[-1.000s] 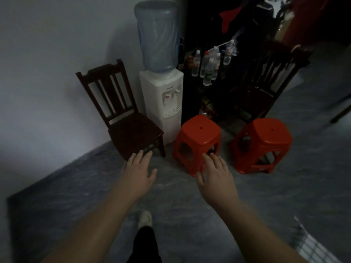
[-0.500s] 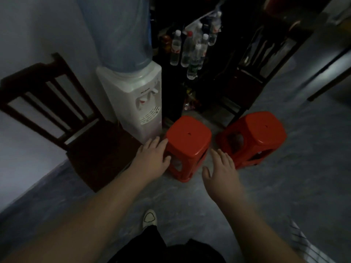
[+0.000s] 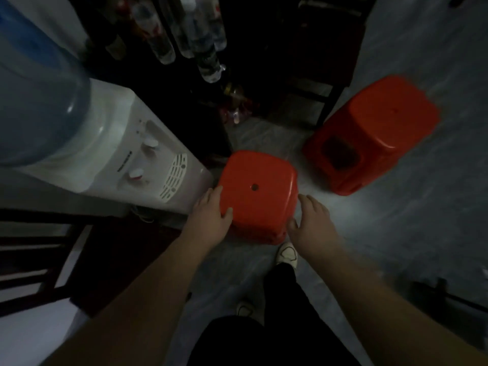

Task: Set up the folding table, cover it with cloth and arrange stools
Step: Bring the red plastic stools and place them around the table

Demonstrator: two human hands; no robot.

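Red moulded-plastic stool, on the grey floor beside the white water dispenser: judged light, rigid and smooth; lift by opposite seat rims. The left hand clasps the near left rim, thumb on the seat; the right hand, fingers spread, holds nothing beside the right rim. Half a second earlier the left hand was open, not yet over the seat.

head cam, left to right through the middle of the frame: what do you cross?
water dispenser → left hand → near red stool → right hand → far red stool
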